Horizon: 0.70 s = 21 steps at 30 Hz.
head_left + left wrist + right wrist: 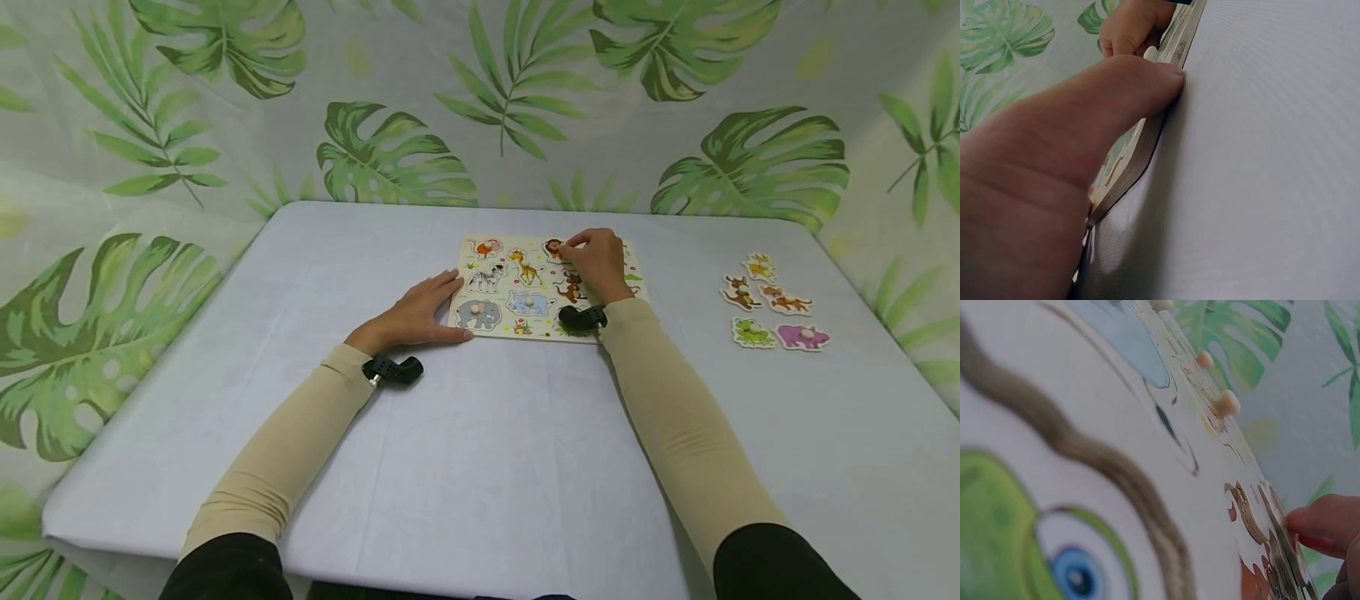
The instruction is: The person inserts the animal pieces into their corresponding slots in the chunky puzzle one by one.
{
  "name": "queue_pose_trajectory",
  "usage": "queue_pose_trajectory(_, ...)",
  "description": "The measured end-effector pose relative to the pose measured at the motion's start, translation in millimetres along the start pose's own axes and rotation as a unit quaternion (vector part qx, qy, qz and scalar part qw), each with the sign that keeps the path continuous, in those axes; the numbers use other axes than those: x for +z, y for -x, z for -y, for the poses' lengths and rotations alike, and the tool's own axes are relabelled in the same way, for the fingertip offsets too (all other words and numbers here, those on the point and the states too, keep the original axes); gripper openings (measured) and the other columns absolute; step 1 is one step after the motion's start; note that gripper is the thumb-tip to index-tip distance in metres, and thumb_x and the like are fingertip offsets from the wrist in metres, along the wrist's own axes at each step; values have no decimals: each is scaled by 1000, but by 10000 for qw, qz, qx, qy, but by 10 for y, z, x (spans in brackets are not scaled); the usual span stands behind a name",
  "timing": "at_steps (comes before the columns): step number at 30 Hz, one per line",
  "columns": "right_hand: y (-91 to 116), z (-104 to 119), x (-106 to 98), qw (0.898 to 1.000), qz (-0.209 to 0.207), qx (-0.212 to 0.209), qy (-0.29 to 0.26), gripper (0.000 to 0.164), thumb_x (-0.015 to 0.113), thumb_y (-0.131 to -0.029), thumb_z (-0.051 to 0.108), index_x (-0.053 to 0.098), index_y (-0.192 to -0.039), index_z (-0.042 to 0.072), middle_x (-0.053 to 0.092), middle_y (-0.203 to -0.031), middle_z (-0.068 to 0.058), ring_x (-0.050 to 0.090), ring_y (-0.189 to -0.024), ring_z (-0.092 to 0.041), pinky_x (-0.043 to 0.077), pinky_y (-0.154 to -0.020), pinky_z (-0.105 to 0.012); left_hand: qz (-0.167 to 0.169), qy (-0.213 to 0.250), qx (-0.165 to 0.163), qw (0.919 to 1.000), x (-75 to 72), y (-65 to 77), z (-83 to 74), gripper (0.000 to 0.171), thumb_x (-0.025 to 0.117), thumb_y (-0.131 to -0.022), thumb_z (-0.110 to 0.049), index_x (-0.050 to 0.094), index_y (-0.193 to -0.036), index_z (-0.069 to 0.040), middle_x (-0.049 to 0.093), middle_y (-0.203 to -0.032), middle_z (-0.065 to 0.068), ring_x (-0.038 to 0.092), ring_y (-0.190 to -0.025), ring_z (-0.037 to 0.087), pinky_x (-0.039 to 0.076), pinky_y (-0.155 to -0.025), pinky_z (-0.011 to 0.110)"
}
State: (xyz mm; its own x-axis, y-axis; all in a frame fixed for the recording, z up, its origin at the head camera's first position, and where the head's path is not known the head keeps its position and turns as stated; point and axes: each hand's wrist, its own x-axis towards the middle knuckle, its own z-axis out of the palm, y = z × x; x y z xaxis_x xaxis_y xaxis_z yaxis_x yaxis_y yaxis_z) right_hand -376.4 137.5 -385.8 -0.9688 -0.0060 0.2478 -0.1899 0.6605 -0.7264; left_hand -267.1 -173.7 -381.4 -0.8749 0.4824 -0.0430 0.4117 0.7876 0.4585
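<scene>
A wooden animal peg puzzle board (498,265) lies near the far edge of the white table. My left hand (420,312) rests at its left side, fingers extended along the edge. In the left wrist view the left thumb (1129,87) lies against the board's front edge. With thumb and finger, my right hand (602,262) pinches the lion puzzle piece (553,249) at the board's far side. The right wrist view shows a tilted piece edge (1282,534) by the right fingertips. Zebra (486,279), giraffe (525,267), elephant (478,314) and hippo (530,303) pictures show on the board. My right hand hides part of the right side.
Several loose animal pieces lie to the right, among them a green frog-like piece (752,332), a purple hippo piece (802,337) and a tiger piece (786,300). A leaf-printed cloth (525,125) hangs behind the table (480,467).
</scene>
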Motion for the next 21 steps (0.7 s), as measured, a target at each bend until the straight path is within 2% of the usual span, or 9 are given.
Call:
queue_pose_trajectory(11, 1, 26, 10, 9998, 24, 46, 191, 25, 70, -89, 28, 74, -95, 4, 69, -102, -13, 61, -77, -29, 50, -73, -44, 25, 14, -41, 10000, -3, 7, -6, 100, 67, -81, -58, 19, -155, -11, 9, -162, 4, 6, -148, 25, 10, -117, 47)
queue_pose_trajectory(21, -3, 31, 6, 9997, 35, 89, 220, 24, 69, -89, 26, 74, -97, 4, 67, -106, -14, 61, -84, -30, 50, -80, -46, 8, 21, -39, 10000, -5, 11, -5, 101, 66, -81, -60, 19, -155, -12, 8, -162, 3, 5, -148, 24, 11, -117, 48)
